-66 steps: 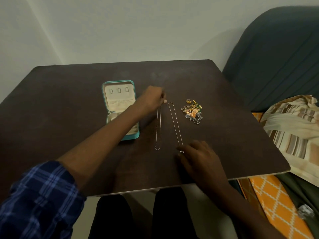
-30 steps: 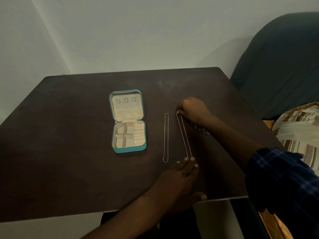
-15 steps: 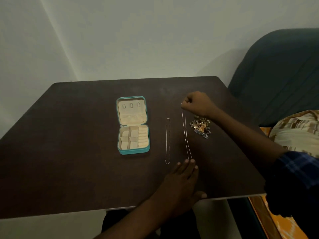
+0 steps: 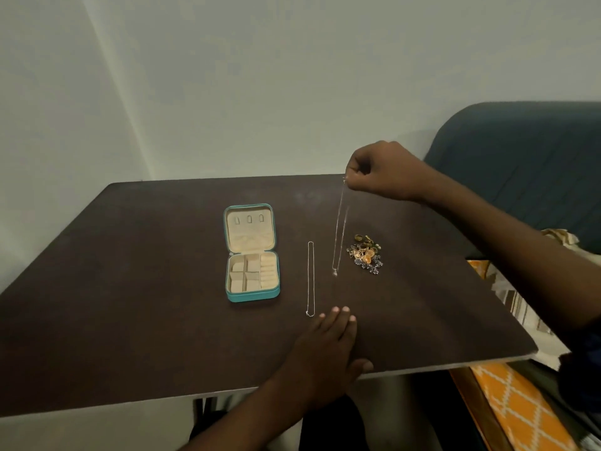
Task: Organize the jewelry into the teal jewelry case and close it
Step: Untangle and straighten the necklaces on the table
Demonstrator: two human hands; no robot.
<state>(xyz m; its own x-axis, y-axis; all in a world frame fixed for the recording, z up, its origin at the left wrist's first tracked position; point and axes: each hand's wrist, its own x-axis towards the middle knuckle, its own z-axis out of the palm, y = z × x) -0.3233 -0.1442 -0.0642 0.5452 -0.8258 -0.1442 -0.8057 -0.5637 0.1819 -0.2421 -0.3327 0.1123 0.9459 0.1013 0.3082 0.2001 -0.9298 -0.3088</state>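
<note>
Your right hand (image 4: 385, 172) is raised over the far side of the dark table (image 4: 130, 288), fingertips pinching the top of a thin chain (image 4: 338, 236) that hangs down — its lower end near the tabletop. Your left hand (image 4: 325, 349) lies flat near the front edge, fingers straight, holding nothing. Left of it the teal jewelry case (image 4: 252, 253) sits open. A second chain (image 4: 311, 278) lies straight between case and hanging chain — the small jewelry pile (image 4: 366, 253) rests just right.

You sat at a dark brown table (image 4: 130, 288) in a dim room. Pale walls (image 4: 292, 76) met behind it. A dark blue sofa (image 4: 520, 151) stood to your right.
</note>
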